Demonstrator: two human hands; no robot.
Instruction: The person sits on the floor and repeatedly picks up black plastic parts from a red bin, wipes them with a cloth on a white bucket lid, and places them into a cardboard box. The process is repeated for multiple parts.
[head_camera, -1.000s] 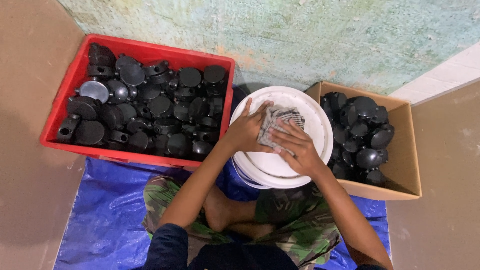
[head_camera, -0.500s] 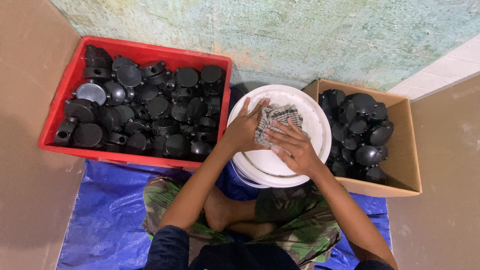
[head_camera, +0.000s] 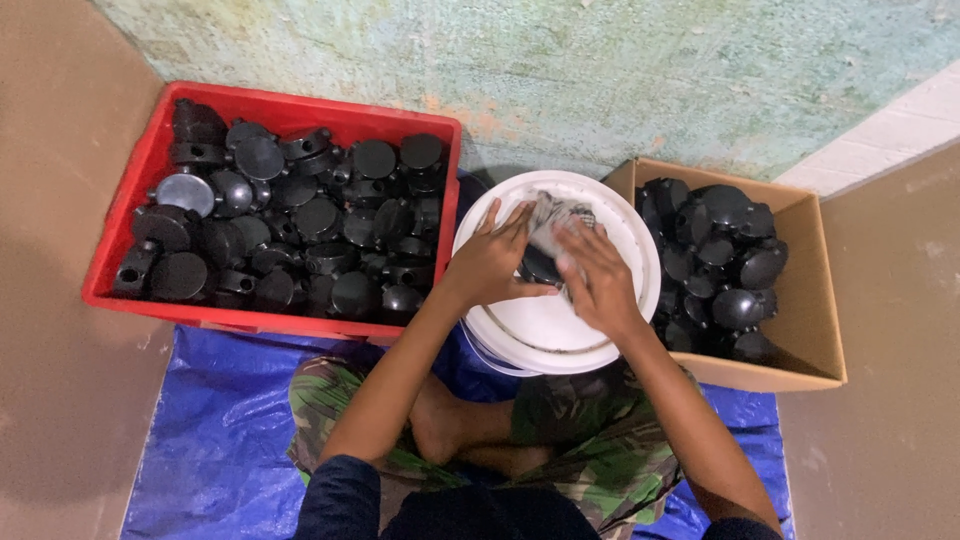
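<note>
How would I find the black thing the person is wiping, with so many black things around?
Look at the white bucket lid between the red crate and the cardboard box. Over it, both hands meet around a grey rag. The black part under that rag is the only one outside crate and box.

dim even light, soft shadows at left, moving hands slightly blurred

Dark navy rolled-up sleeves, bare forearms, green camouflage trousers
</note>
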